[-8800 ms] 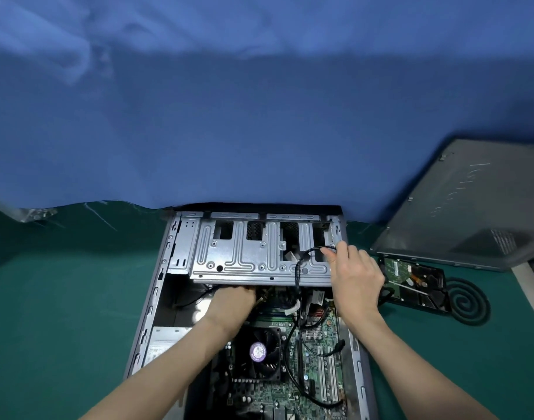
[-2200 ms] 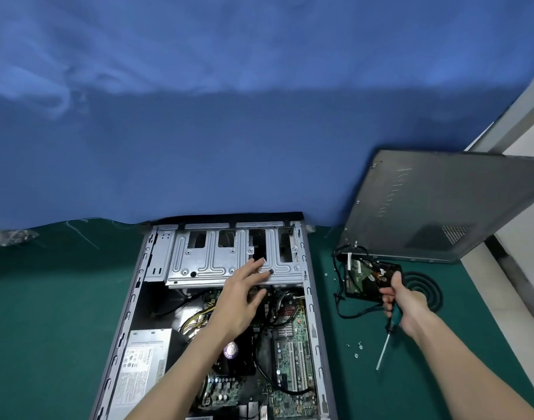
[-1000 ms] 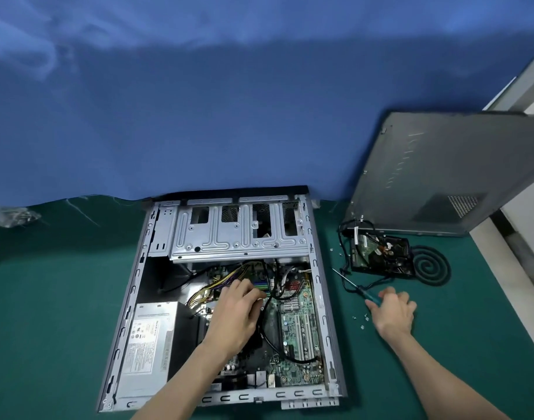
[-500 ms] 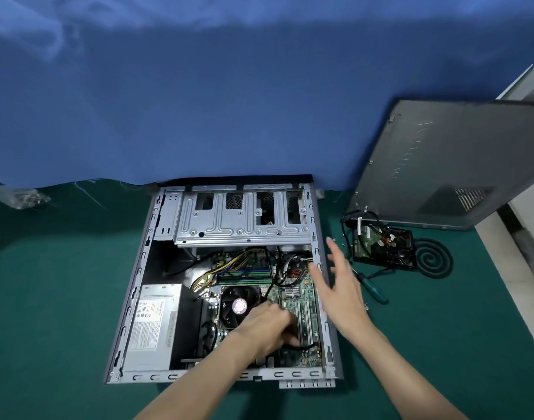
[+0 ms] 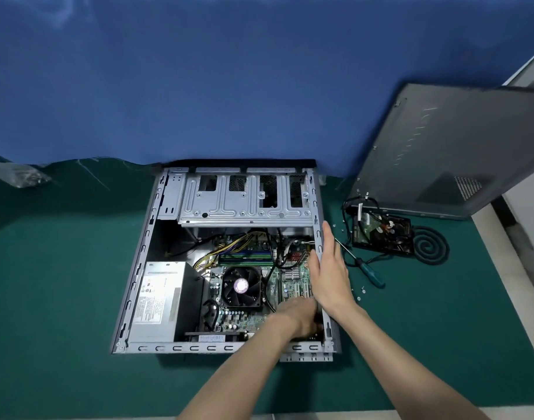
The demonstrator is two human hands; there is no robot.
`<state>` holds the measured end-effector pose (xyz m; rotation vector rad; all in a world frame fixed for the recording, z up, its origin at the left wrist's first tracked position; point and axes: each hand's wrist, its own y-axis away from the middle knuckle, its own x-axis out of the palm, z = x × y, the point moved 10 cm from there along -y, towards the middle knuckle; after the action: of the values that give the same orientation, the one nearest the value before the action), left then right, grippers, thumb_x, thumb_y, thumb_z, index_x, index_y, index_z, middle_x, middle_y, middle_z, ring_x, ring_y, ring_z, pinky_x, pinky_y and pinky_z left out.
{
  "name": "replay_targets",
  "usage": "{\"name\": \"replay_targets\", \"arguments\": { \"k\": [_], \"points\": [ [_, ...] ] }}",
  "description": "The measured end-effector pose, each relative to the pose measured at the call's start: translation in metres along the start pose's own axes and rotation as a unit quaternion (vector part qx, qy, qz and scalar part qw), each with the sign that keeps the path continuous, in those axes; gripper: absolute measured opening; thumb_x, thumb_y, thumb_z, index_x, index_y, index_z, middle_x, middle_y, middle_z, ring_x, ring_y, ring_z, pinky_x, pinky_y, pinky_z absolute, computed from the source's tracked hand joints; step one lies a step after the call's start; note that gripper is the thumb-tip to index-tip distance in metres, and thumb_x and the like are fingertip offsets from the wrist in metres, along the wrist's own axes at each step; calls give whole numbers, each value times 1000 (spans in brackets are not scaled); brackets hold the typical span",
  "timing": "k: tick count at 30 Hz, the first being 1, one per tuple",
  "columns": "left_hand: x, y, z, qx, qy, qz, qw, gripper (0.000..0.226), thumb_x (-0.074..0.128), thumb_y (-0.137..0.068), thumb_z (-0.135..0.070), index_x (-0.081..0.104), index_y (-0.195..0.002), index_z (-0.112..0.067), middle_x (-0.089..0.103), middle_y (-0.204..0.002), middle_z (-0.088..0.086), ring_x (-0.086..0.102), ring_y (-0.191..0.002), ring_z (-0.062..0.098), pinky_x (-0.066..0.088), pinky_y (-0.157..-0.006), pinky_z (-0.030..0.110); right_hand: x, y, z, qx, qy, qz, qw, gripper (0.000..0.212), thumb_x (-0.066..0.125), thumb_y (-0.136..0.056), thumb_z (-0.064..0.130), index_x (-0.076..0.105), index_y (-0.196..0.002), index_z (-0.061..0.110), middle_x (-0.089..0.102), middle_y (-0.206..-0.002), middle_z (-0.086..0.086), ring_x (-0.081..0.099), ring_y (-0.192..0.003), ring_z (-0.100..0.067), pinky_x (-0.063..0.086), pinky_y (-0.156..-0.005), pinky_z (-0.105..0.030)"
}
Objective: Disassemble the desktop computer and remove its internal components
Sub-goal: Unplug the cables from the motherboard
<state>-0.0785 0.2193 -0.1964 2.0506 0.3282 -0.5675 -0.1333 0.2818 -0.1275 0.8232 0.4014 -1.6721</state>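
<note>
my right hand [image 5: 329, 274] flat, open on the case [image 5: 184, 348] wall, left hand [image 5: 299, 316] down by the board [image 5: 244, 319], can't tell its grip, screwdriver [image 5: 362, 265] on bench [image 5: 62, 298]

In your computer case [image 5: 138, 268], the drive cage [image 5: 244, 204] fills the far end. The power supply [image 5: 158, 298] sits in the near-left corner, and the fan [image 5: 241, 286] lies mid-case. Your right hand [image 5: 329, 274] rests along the case's right wall, and your left hand [image 5: 299, 316] reaches into its near-right corner. Right of the case lies the screwdriver [image 5: 367, 271], farther right the hard drive [image 5: 381, 234], and far-right the side panel [image 5: 447, 153].
</note>
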Motion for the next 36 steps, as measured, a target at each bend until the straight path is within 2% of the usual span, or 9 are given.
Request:
{"name": "replay_targets", "arguments": {
  "k": [5, 14, 19, 23, 26, 29, 30, 33, 36],
  "points": [
    [4, -8, 4, -26, -50, -2, 998, 52, 48, -88, 9, 41, -137, -7, 58, -120, 13, 56, -111, 29, 45, -94, 39, 1, 0, -1, 1, 11, -2, 1000, 61, 31, -103, 23, -3, -153, 30, 29, -150, -6, 36, -130, -25, 35, -102, -40],
    [19, -11, 12, -47, -38, 31, 998, 36, 42, -91, 10, 48, -125, 1, 58, -121, 15, 58, -110, 29, 46, -92, 36, 1, 2, -3, -2, 13, -5, 1000, 60, 31, -102, 25, -2, -152, 33, 30, -150, -5, 37, -130, -26, 35, -104, -43],
    [15, -11, 12, -46, -17, 19, 999, 24, 47, -98, -10, 52, -120, -5, 61, -119, 11, 58, -108, 27, 44, -91, 37, 1, 1, -3, -3, 11, -8, 1000, 60, 31, -102, 25, -2, -152, 32, 31, -150, -4, 37, -130, -25, 35, -104, -42],
    [17, -14, 8, -37, 9, 40, 998, 46, 45, -94, 2, 39, -138, -9, 57, -124, 12, 56, -111, 28, 44, -88, 33, 1, 1, -2, -5, 20, -11, 1000, 61, 32, -102, 23, -1, -153, 30, 30, -150, -6, 37, -129, -26, 35, -104, -43],
    [24, -15, 7, -34, 69, 78, 994, 47, 46, -92, 5, 39, -138, -5, 56, -114, 14, 55, -93, 24, 43, -78, 28, 2, 0, -2, -6, 22, -10, 1000, 61, 31, -102, 24, -2, -153, 30, 30, -150, -5, 37, -129, -25, 36, -103, -42],
    [27, -15, 10, -37, 93, 75, 992, 18, 49, -95, -4, 55, -112, -3, 53, -86, 4, 47, -68, 14, 40, -57, 19, 2, 0, -3, -4, 25, -4, 1000, 61, 31, -102, 24, -2, -153, 30, 29, -151, -5, 36, -131, -25, 35, -105, -43],
    [25, -14, 9, -35, 100, 64, 992, 19, 49, -96, -7, 55, -113, -2, 52, -83, 3, 47, -66, 13, 41, -56, 19, 2, 1, -3, -4, 24, 0, 1000, 61, 31, -102, 24, -3, -153, 29, 28, -152, -5, 35, -132, -25, 34, -106, -43],
    [9, -8, 1, 0, 107, 24, 994, 33, 47, -97, -11, 46, -129, -4, 57, -103, 9, 54, -85, 22, 47, -76, 31, 1, -2, -2, -8, 35, -7, 999, 61, 32, -102, 22, -1, -153, 27, 29, -151, -7, 36, -131, -25, 35, -107, -43],
    [-13, 8, 4, 14, 68, -17, 997, 20, 45, -100, -25, 52, -108, -9, 53, -91, 6, 54, -85, 24, 45, -77, 36, 0, -1, -4, 8, 36, -6, 999, 61, 32, -102, 22, 0, -153, 27, 29, -152, -7, 38, -130, -27, 38, -105, -45]
  ]
}}
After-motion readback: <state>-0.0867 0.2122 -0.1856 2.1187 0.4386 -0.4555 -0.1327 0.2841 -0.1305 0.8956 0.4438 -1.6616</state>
